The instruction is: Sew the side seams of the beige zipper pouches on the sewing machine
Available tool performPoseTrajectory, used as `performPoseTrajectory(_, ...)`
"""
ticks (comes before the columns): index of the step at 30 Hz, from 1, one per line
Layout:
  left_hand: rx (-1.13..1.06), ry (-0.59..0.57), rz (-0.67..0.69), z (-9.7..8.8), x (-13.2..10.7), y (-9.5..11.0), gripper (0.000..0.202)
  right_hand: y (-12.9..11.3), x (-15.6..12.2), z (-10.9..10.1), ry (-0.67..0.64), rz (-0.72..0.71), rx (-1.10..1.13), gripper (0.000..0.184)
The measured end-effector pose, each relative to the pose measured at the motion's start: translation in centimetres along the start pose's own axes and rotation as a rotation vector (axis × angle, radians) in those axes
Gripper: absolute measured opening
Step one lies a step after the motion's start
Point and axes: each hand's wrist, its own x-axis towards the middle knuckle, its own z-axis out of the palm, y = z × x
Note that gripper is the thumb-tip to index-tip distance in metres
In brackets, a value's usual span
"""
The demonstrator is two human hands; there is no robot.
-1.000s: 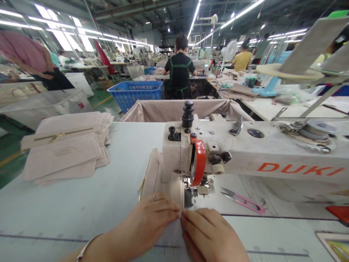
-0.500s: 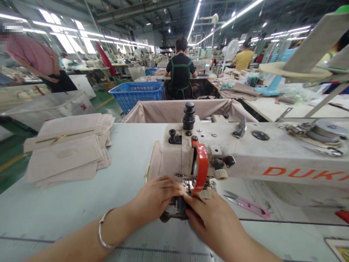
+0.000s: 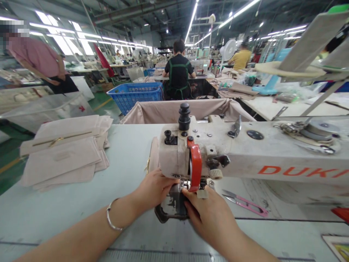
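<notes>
In the head view, a white sewing machine (image 3: 171, 156) with an orange guard (image 3: 195, 167) stands before me. My left hand (image 3: 154, 187) is closed at the left of the needle area, its fingertips on the edge of a beige fabric piece (image 3: 154, 154) with a gold zipper. Most of that piece is hidden behind the machine head. My right hand (image 3: 211, 213) lies right of the presser foot, fingers curled together and thumb side toward the needle. What its fingertips press on is hidden. A dark metal plate (image 3: 171, 211) shows between the hands.
Pink-handled thread snips (image 3: 249, 205) lie right of my right hand. Stacked beige fabric pieces (image 3: 62, 156) with a zipper rest on the table's left. Behind the machine stand a cloth-lined bin (image 3: 163, 111) and a blue basket (image 3: 136, 92). Other people work farther back.
My left hand has shifted slightly left and back, away from the right fingertips, baring more of the dark plate. The fabric beside the machine head shows less. My right hand stays almost in place.
</notes>
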Motion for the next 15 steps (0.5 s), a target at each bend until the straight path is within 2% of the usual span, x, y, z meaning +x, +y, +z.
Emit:
performPoseTrajectory(5,0.033,-0.042,-0.007,-1.1,0.5,1.1,0.024,-0.2,0.1,-0.3,0.027,-0.005,-0.007,0.029)
performPoseTrajectory(8,0.049,-0.041,-0.096,-2.2,0.1,3.6,0.024,-0.1,-0.1,-0.6,0.076,-0.024,0.055,0.027)
performPoseTrajectory(11,-0.033,-0.105,-0.201,-3.2,-1.3,6.8,0.02,0.2,-0.6,-0.9,0.118,-0.064,0.149,0.03)
performPoseTrajectory(13,-0.075,-0.161,-0.175,-3.5,-2.7,8.7,0.029,0.3,-0.8,-1.0,0.112,-0.103,0.176,0.033)
performPoseTrajectory(15,-0.024,-0.17,-0.108,-3.3,-4.1,9.8,0.048,0.5,-0.9,-1.1,0.101,-0.141,0.172,0.035)
